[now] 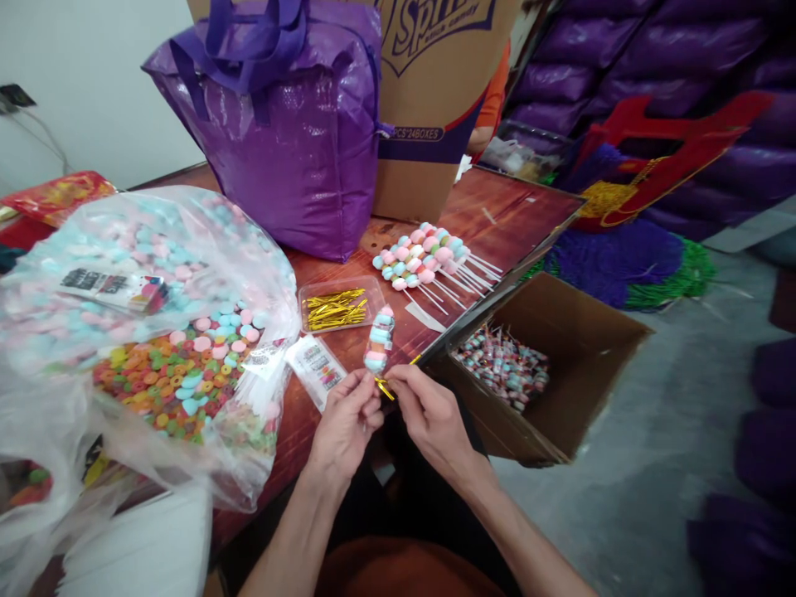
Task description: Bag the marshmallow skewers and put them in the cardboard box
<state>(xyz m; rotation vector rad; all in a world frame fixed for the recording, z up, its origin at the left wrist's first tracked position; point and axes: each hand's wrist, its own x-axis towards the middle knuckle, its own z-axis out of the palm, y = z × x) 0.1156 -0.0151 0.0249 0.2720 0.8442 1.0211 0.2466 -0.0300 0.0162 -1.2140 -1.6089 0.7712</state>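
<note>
Between my hands stands a wrapped candy skewer point(378, 342), pastel pink and blue candies in a clear printed bag. My left hand point(348, 416) pinches it at its lower end, below the candies. A gold twist tie point(385, 386) crosses the neck of the bag, and the fingers of my right hand point(429, 410) are closed on its end. Just behind lies a clear plastic tray point(375, 292) with gold twist ties point(336, 310). A stack of printed clear bags point(317, 365) is left of my left hand.
Unwrapped candy skewers point(423, 255) lie in rows at the table's right edge. A cardboard box point(584, 365) below holds many wrapped ones. Large clear bags of loose candies point(149, 373) cover the left. A purple bag point(292, 157) and a tall carton point(410, 186) stand behind; an orange sleeve point(496, 95) shows beyond.
</note>
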